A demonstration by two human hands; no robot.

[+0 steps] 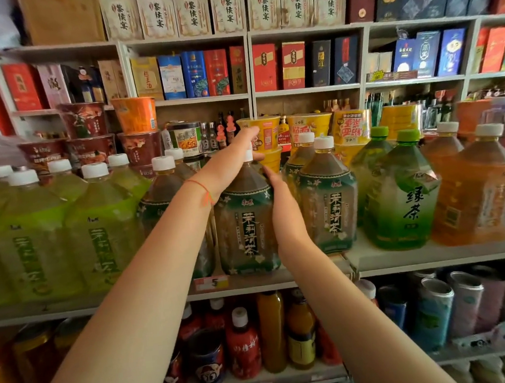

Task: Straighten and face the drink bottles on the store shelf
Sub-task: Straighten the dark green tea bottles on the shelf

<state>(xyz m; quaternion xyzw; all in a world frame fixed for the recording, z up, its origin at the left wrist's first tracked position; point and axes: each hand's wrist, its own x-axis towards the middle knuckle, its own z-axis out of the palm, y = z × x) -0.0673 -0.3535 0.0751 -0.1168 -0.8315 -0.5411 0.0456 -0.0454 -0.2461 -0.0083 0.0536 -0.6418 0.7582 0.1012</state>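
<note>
Two hands work on one dark jasmine tea bottle (244, 220) at the front of the middle shelf (405, 258). That bottle stands upright with its label facing out, its base close to the shelf's front edge, just above a price tag (212, 283) marked 5. The left hand (235, 156) reaches over the bottle's shoulder and curls round the neck and white cap (248, 155), so its grip is closed on the bottle top. The right hand (283, 207) lies with straight fingers flat against the bottle's right side, pressing rather than clasping.

Room is tight. Another jasmine bottle (166, 205) stands just beside it on the left, partly hidden behind the left forearm, and a third (328, 202) stands just to the right, with the right hand slipped into the narrow gap between them. Further left is a packed row of pale green bottles (101, 233); further right stand green tea bottles (400, 198) and orange ones (476, 188), all close to the shelf lip. Behind the row, yellow noodle cups (265, 134) crowd the back. A red string (203, 191) circles the left wrist. Smaller drinks (244, 343) fill the shelf below.
</note>
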